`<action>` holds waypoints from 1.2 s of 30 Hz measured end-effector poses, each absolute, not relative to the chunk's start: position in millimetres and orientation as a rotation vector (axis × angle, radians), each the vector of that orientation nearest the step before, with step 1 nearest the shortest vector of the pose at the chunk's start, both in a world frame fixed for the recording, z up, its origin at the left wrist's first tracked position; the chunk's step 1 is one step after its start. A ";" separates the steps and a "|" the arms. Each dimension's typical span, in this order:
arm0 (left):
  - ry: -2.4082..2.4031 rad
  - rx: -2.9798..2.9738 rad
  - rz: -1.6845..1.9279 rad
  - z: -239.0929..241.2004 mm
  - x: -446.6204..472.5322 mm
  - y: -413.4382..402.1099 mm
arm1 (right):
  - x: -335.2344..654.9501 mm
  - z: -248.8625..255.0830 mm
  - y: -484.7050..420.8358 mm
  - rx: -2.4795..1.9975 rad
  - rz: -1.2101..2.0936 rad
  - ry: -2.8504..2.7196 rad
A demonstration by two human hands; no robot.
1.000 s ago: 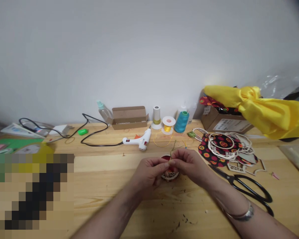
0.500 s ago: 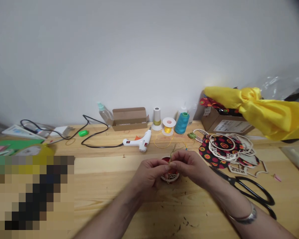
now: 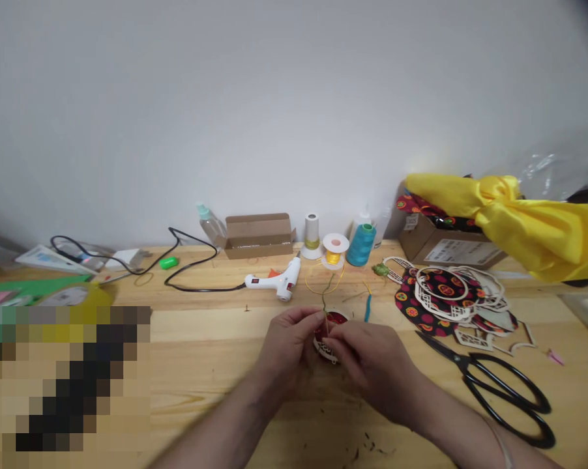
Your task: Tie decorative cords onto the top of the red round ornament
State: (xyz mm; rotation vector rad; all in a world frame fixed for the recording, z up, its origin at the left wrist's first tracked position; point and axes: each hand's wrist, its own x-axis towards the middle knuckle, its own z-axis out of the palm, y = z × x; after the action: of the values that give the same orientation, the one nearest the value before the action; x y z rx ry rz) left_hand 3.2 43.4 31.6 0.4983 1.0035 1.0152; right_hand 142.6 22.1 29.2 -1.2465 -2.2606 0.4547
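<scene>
A small round ornament point(image 3: 327, 354) with a pale cut-out rim and red inside lies on the table beneath my fingers, partly covered by them. A thin olive-green cord point(image 3: 324, 301) rises from its top edge. My left hand point(image 3: 288, 345) pinches this cord between thumb and forefinger. My right hand point(image 3: 372, 358) is closed just to the right, fingertips pressed together low on the cord, over the ornament. Behind the right hand lies a small blue tassel point(image 3: 368, 308) on a yellow thread.
Black scissors point(image 3: 463, 361) lie beside my right forearm. Fabric and wooden cut-outs point(image 3: 424, 306) are piled at right, before a cardboard box point(image 3: 424, 244). A white glue gun point(image 3: 272, 283), a yellow cord spool point(image 3: 334, 251) and a blue thread cone point(image 3: 361, 245) stand along the back.
My right hand has come down and toward me, from the cord's upper part to over the ornament. The blue tassel and more of the green cord now show. The view has shifted slightly.
</scene>
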 end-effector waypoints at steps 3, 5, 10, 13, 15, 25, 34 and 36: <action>1.017 0.435 0.962 29.2 1.5 44.6 | 137.3 20.5 15.8 -1.062 0.112 -2.470; 0.980 0.428 0.946 27.6 -0.1 45.7 | 136.2 19.8 14.6 -0.910 0.025 -2.557; 0.919 0.477 0.937 24.5 -1.3 44.8 | 143.2 32.3 26.5 -0.942 0.430 -2.186; 0.982 0.531 0.924 23.2 0.0 42.2 | 147.6 35.1 40.9 -1.317 0.785 -1.723; 1.020 0.566 0.906 23.1 1.7 40.7 | 148.2 34.5 48.3 -1.407 1.084 -1.522; 1.042 0.823 0.786 32.0 6.5 33.0 | 148.9 34.7 48.2 -1.274 1.215 -1.373; 0.962 0.908 0.800 30.2 4.6 32.7 | 147.8 34.3 47.4 -1.182 1.409 -1.233; 0.969 0.873 0.798 27.9 4.4 32.1 | 149.3 33.4 47.8 -1.221 1.315 -1.305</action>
State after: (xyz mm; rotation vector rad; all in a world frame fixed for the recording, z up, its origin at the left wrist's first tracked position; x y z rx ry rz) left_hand 4.4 32.1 27.9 0.8730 0.9692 0.7979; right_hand 149.3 47.8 33.4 -1.2212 -1.3053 1.3145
